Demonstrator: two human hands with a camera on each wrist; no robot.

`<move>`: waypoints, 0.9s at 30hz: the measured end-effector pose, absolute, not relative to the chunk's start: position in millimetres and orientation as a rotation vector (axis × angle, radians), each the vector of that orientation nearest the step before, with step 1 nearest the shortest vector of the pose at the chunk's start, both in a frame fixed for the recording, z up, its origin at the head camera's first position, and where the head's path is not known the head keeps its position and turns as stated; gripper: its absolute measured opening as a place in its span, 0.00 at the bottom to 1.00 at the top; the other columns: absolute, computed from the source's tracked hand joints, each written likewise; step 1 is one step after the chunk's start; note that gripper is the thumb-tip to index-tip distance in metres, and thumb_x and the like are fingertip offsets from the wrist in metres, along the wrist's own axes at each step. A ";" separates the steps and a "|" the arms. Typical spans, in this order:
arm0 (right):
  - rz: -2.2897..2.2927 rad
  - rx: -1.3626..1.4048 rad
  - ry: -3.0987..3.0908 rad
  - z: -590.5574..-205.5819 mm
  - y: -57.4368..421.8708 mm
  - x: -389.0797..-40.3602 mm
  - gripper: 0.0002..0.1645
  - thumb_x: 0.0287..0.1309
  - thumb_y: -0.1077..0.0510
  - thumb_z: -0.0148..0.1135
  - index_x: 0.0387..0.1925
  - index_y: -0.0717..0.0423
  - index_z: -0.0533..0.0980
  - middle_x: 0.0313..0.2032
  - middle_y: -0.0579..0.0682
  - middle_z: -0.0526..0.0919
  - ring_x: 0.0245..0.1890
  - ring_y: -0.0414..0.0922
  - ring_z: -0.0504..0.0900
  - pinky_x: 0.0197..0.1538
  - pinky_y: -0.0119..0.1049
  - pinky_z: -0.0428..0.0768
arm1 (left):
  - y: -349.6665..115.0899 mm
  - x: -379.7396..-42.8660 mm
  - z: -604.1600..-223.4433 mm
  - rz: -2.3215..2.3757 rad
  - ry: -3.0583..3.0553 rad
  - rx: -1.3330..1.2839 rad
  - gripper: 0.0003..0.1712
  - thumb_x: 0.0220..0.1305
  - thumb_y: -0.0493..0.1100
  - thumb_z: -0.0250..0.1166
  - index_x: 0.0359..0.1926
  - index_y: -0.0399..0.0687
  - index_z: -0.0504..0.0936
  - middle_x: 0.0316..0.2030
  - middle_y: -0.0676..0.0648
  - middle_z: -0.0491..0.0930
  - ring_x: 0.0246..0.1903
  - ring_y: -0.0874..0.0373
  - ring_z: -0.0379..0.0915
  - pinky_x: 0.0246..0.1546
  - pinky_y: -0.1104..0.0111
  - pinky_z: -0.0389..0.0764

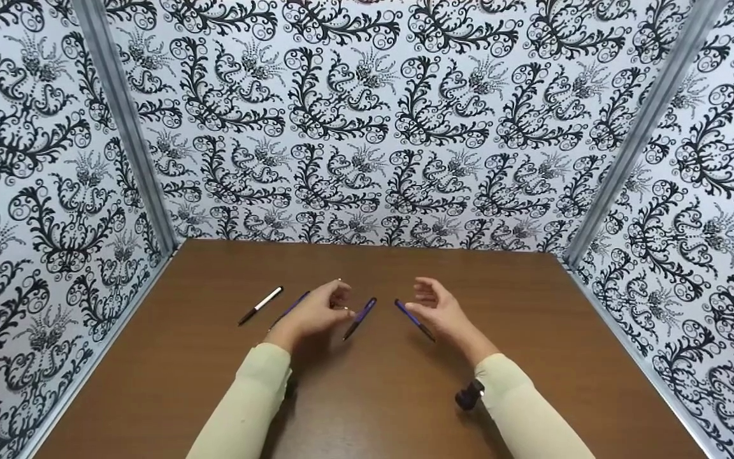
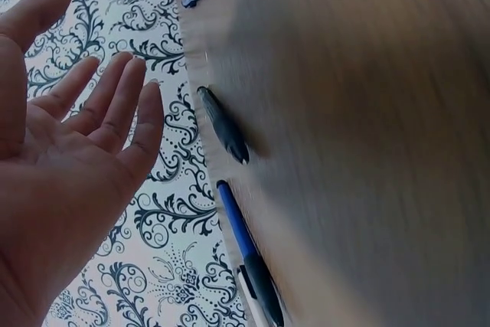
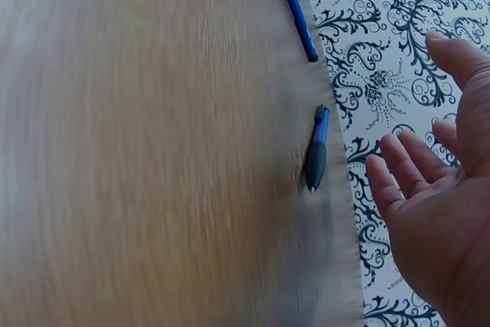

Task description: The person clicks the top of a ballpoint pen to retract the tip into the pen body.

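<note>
While the left hand (image 1: pixel 313 310) hangs over the table (image 1: pixel 367 395), just left of the frame's centre, its fingers are loosely bent and parted, pinching nothing. Close to its thumb, at the centre, the middle pen (image 1: pixel 359 319) lies aslant; whether the two touch cannot be told. At that hand's other side lies a blue pen (image 1: pixel 290 309), partly hidden by it, and farther left, near the blue one, a white pen (image 1: pixel 261 306). Right of centre, the right hand (image 1: pixel 446 312) has gently curved fingers slightly apart, holding nothing; the right pen (image 1: pixel 414 319) slants just beside it.
</note>
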State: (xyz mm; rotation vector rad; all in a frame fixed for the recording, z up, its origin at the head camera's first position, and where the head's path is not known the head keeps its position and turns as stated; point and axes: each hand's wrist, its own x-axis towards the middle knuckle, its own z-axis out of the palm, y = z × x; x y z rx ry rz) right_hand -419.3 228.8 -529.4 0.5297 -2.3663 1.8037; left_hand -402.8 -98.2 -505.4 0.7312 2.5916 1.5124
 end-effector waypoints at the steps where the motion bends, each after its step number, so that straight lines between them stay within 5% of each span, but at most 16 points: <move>1: 1.798 0.536 -2.368 -529.8 227.5 -419.3 0.36 0.65 0.68 0.77 0.72 0.68 0.73 0.64 0.68 0.81 0.67 0.74 0.76 0.73 0.65 0.73 | -98.8 -403.0 -505.9 1.515 2.590 0.739 0.30 0.70 0.36 0.74 0.69 0.34 0.76 0.61 0.32 0.82 0.65 0.30 0.77 0.69 0.38 0.75; 13: 1.766 0.493 -2.442 -532.5 210.4 -420.8 0.39 0.67 0.60 0.79 0.74 0.62 0.73 0.67 0.69 0.79 0.68 0.67 0.79 0.72 0.62 0.76 | -112.2 -402.8 -502.3 1.471 2.626 0.765 0.30 0.70 0.35 0.75 0.68 0.30 0.76 0.57 0.27 0.82 0.60 0.28 0.78 0.66 0.38 0.77; 20: 1.826 0.494 -2.379 -529.7 191.7 -421.1 0.37 0.65 0.68 0.76 0.72 0.69 0.72 0.65 0.73 0.79 0.66 0.73 0.78 0.72 0.68 0.73 | -121.4 -401.9 -503.3 1.501 2.613 0.703 0.32 0.70 0.35 0.76 0.70 0.30 0.75 0.61 0.26 0.80 0.63 0.27 0.76 0.69 0.37 0.75; 27: 1.830 0.534 -2.380 -528.3 181.0 -425.1 0.37 0.66 0.63 0.78 0.72 0.65 0.73 0.64 0.66 0.81 0.67 0.73 0.77 0.73 0.64 0.74 | -131.5 -402.4 -501.6 1.485 2.632 0.700 0.30 0.70 0.36 0.75 0.69 0.34 0.77 0.63 0.28 0.80 0.64 0.31 0.78 0.69 0.42 0.77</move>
